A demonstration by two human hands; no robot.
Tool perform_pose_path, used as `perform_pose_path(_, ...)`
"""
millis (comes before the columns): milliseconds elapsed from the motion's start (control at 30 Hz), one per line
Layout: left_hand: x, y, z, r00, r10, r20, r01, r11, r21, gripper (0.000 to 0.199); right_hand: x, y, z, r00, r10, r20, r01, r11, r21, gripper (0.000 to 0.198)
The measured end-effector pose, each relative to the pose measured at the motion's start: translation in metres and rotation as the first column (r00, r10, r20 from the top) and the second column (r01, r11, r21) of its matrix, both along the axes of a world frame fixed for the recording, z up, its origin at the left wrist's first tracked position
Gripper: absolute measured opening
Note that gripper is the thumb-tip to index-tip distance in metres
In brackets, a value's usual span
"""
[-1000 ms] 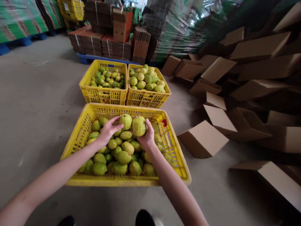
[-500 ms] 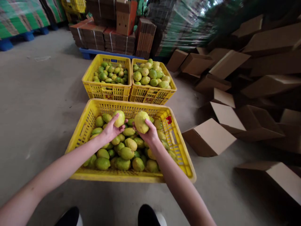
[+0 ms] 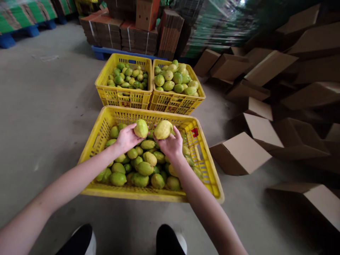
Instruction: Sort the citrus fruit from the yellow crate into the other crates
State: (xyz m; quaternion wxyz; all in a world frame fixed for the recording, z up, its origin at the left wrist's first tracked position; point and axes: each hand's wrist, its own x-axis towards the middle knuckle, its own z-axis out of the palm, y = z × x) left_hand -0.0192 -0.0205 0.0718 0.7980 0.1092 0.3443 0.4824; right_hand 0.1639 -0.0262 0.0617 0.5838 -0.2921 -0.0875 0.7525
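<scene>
Our bare arms [image 3: 79, 180] stretch forward from above our shoes [image 3: 91, 241], angling inward over a wide yellow crate [image 3: 151, 197]. Our left hand [image 3: 128, 137] has its grip closed on a green-yellow fruit [image 3: 141, 128], while our right hand [image 3: 171, 143], palm up, has its grip around a paler fruit [image 3: 163, 129] from below. Compared with half a second ago, we have turned the paler fruit so its long side lies crosswise. The pair sits close together but apart, above the loose fruit [image 3: 145, 168] in the crate. Bare slatted wall and a red tag [image 3: 194, 132] line the crate's right side, leaving some room there. Just past its far rim, we see two more filled crates, a left one [image 3: 123, 97] and a right one [image 3: 176, 104]. Open gray floor [image 3: 53, 106] spreads left; tumbled cardboard boxes [image 3: 247, 150] crowd the right. Beyond, bundled cartons [image 3: 111, 32] rest on a blue pallet [image 3: 99, 53].
</scene>
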Motion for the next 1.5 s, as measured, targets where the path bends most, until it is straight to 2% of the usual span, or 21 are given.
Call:
perform_pose_path(133, -0.001, -0.001, -0.001, 1.000, -0.019, -0.009, 0.019, 1.000, -0.014, 0.030, 0.004, 0.001, -0.003, 0.999, 0.017, -0.036, -0.018, 1.000, -0.025, 0.026)
perform_pose_path(267, -0.004, 0.002, -0.004, 0.997, -0.073, -0.016, 0.073, 0.997, -0.026, 0.032, 0.012, 0.001, -0.005, 0.988, 0.123, -0.095, -0.127, 0.991, -0.039, 0.040)
perform_pose_path(367, -0.007, 0.003, -0.006, 0.991, -0.132, -0.008, 0.132, 0.991, -0.009, 0.036, 0.015, 0.001, -0.007, 0.980, 0.156, -0.125, -0.160, 0.987, -0.022, 0.044)
perform_pose_path(533, -0.009, 0.002, -0.008, 0.986, -0.166, 0.009, 0.166, 0.986, 0.007, 0.040, 0.009, -0.001, -0.005, 0.993, 0.062, -0.102, -0.065, 0.998, -0.024, 0.050)
perform_pose_path(767, -0.009, 0.005, -0.007, 0.987, -0.149, 0.055, 0.154, 0.984, -0.087, 0.064, 0.002, 0.000, -0.004, 0.995, 0.003, -0.102, -0.008, 0.999, -0.046, 0.052)
perform_pose_path(933, -0.009, 0.006, -0.006, 0.991, -0.126, 0.051, 0.131, 0.985, -0.112, 0.060, 0.003, 0.000, -0.005, 0.991, 0.001, -0.134, -0.010, 0.998, -0.062, 0.055)
perform_pose_path(1033, -0.008, 0.005, -0.006, 0.988, -0.146, 0.045, 0.150, 0.984, -0.099, 0.058, 0.005, 0.000, -0.007, 0.988, 0.006, -0.155, -0.014, 0.999, -0.049, 0.053)
perform_pose_path(1167, -0.006, 0.003, -0.005, 0.983, -0.185, 0.001, 0.185, 0.981, -0.067, 0.056, 0.006, 0.001, -0.006, 0.982, 0.005, -0.190, -0.022, 0.996, -0.091, 0.053)
perform_pose_path(1267, -0.005, 0.003, -0.003, 0.980, -0.197, -0.019, 0.195, 0.979, -0.061, 0.057, 0.005, 0.001, -0.004, 0.984, -0.017, -0.178, -0.003, 0.994, -0.112, 0.050)
perform_pose_path(1500, -0.007, 0.004, -0.005, 0.981, -0.193, -0.006, 0.192, 0.979, -0.073, 0.053, 0.004, 0.000, -0.007, 0.994, 0.005, -0.112, -0.014, 0.997, -0.073, 0.047)
